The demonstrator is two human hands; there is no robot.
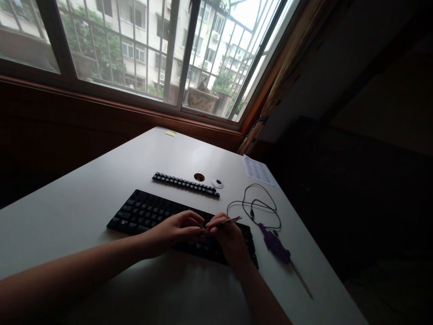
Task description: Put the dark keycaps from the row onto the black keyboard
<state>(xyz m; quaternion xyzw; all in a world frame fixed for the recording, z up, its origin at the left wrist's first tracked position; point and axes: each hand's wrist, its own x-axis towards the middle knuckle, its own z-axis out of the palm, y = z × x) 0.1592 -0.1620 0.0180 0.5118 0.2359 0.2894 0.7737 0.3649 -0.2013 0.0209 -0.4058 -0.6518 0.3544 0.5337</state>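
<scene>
Pinching a slim tool (232, 220), the right hand (232, 239) points its long axis rightward.

My left forearm (84, 266) is bare as far up as it shows, slim, smooth in outline and narrowing toward the wrist. My right forearm (262, 291) is bare too, a shorter stretch in view. My left hand (176, 230) and right hand (233, 243) are bare, with slender fingers.
</scene>
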